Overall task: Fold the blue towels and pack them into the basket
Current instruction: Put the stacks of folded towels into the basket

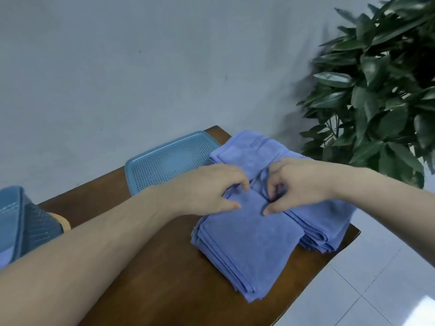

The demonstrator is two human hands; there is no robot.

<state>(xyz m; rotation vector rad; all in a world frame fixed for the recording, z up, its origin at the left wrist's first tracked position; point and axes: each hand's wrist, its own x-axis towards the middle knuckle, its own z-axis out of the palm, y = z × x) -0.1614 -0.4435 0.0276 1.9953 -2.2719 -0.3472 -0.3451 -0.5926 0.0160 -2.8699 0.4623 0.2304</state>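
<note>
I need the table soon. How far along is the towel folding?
Done: a folded stack of towels lies on the table. In hand: the left hand and right hand pinch cloth atop the stack. Left: the perforated blue tray holds nothing; packing looks not yet begun.

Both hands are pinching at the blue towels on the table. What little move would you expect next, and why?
Probably lifting the top towel clear of the pile: the left hand and right hand both pinch its far edge, and the blue perforated tray beside it lies empty.
</note>
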